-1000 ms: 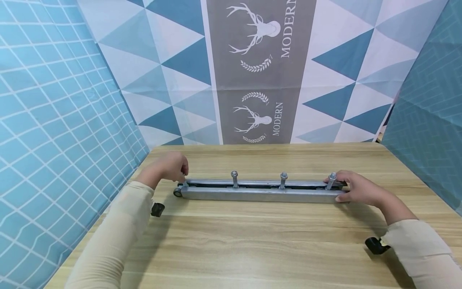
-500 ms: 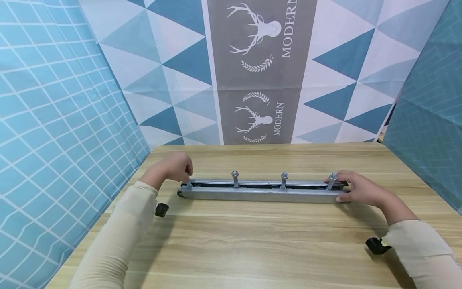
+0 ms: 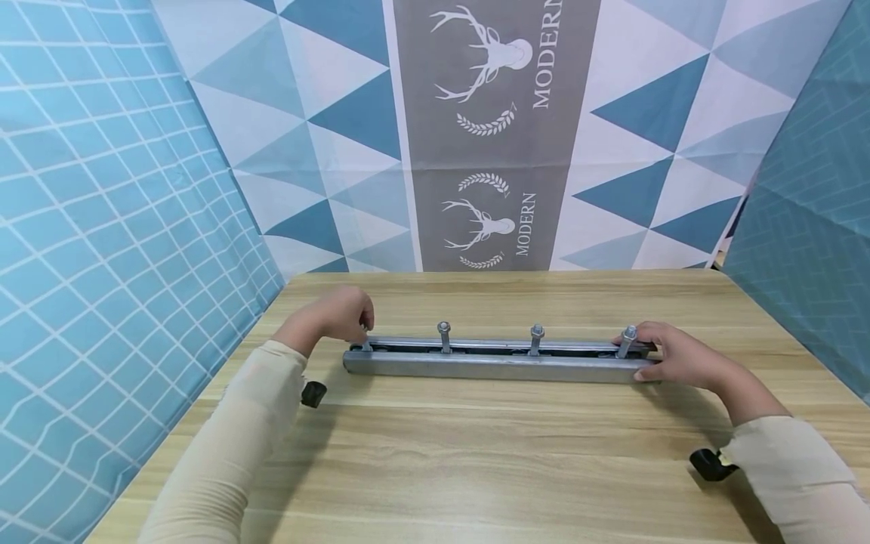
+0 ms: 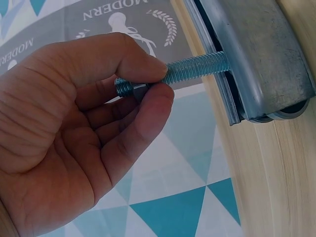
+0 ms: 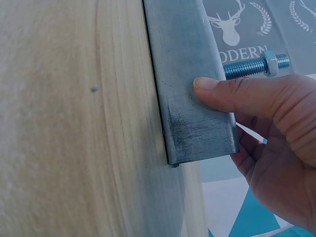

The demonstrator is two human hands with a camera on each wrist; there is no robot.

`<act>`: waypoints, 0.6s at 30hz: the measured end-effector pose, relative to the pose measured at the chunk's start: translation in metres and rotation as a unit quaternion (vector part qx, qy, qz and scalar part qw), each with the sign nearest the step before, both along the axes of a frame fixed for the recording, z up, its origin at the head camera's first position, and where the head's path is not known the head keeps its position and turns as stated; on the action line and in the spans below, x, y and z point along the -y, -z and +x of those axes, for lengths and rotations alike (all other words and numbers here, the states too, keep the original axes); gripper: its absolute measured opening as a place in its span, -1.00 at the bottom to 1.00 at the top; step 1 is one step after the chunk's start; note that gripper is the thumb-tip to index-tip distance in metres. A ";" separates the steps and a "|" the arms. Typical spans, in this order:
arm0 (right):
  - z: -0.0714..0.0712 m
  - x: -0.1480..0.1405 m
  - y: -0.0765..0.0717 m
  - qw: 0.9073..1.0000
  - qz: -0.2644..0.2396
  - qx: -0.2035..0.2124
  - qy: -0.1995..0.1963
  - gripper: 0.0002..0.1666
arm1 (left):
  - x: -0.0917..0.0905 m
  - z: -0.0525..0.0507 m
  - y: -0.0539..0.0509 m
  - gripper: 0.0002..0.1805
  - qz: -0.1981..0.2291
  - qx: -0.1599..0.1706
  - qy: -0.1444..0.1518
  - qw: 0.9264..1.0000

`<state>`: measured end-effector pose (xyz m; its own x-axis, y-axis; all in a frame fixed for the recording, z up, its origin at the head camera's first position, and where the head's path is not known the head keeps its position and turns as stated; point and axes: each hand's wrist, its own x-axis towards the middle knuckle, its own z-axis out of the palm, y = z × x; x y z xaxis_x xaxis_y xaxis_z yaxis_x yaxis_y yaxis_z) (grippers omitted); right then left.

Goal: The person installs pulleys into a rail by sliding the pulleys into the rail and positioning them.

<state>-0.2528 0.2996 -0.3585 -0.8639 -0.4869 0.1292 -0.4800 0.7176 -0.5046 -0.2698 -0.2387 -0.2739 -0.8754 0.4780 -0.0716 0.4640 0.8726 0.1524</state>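
Note:
A grey metal channel rail (image 3: 499, 368) lies across the wooden table, its slot facing up. My left hand (image 3: 340, 313) is at the rail's left end, where thumb and fingers pinch a threaded bolt (image 4: 197, 68) near its nut. That bolt stands in the slot, and part of a dark wheel (image 4: 291, 111) shows at the rail's end. My right hand (image 3: 686, 363) grips the opposite end, thumb on the near wall and fingers behind. Beside it rises another bolt with a nut (image 5: 270, 63). Two more bolts, a left one (image 3: 445, 338) and a right one (image 3: 536, 340), stand between the hands.
The light wooden table (image 3: 476, 461) extends in front of and behind the rail. A patterned cloth (image 3: 489, 151) hangs at the back, a blue checked sheet (image 3: 102, 227) on the left and a teal sheet (image 3: 809, 196) on the right.
My left hand has moved right with its bolt along the slot. The wheel that stuck out at the rail's left end has slid inside. My right hand has stayed in place.

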 end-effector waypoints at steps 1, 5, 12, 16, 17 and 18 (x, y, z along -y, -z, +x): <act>0.000 0.000 0.000 1.000 0.001 -0.002 0.000 -0.36 | 0.000 0.000 0.000 -0.87 0.001 -0.001 0.001 1.000; 0.000 0.000 0.000 1.000 0.001 -0.002 0.000 -0.36 | -0.001 -0.001 0.001 -0.85 0.000 -0.007 0.004 1.000; 0.001 0.002 -0.002 1.000 -0.005 0.012 0.001 -0.35 | -0.002 0.000 0.001 -0.82 -0.001 -0.007 0.006 1.000; 0.001 0.002 -0.003 1.000 -0.006 0.015 0.005 -0.35 | -0.003 0.001 0.001 -0.84 -0.003 -0.014 0.012 1.000; 0.001 0.002 -0.003 1.000 -0.006 0.015 0.006 -0.35 | -0.003 0.001 0.001 -0.84 -0.003 -0.016 0.014 1.000; 0.002 0.002 -0.003 1.000 -0.006 0.015 0.007 -0.35 | -0.004 0.001 0.001 -0.85 -0.001 -0.018 0.016 1.000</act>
